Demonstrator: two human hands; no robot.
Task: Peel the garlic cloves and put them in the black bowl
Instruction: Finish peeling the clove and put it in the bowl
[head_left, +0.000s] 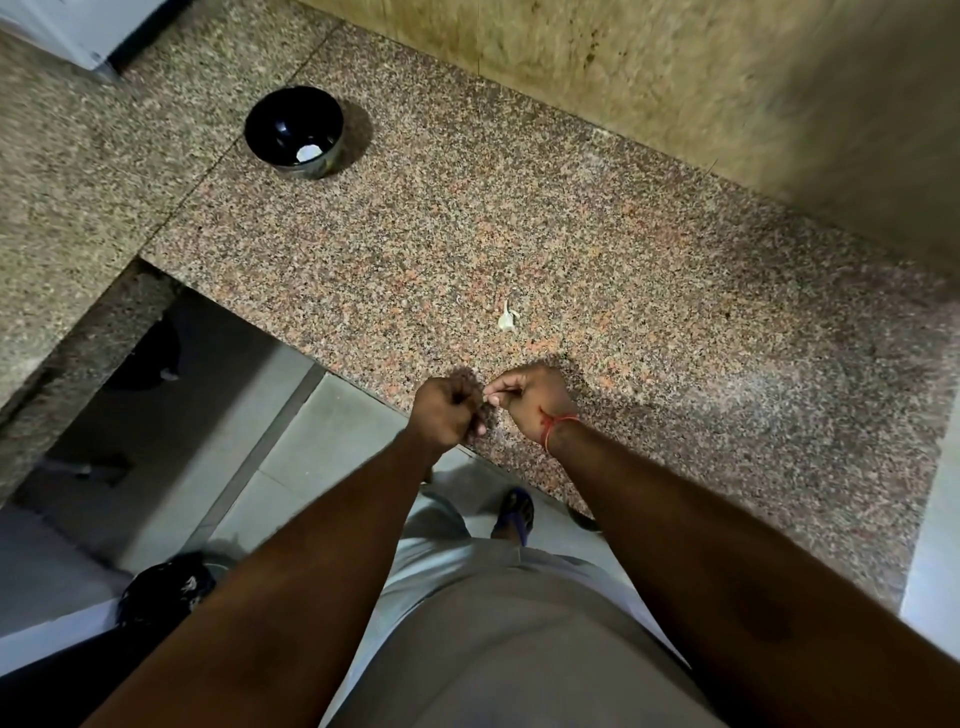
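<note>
Both hands curl together at the table edge, left hand (448, 410) and right hand (524, 399) pinching a hidden garlic clove — light, firm, papery-skinned, likely best nipped at its tip — black bowl (294, 132) well apart.

I see both hands curled, fingertips meeting over the granite counter (649, 270) edge: left hand (448, 410), right hand (530, 400) w/ red thread at wrist. Can't tell what's pinched between them. Black bowl (270, 122) sits far left w/ a white piece (307, 153) inside; garlic peel (508, 318) lies near the hands.
</note>
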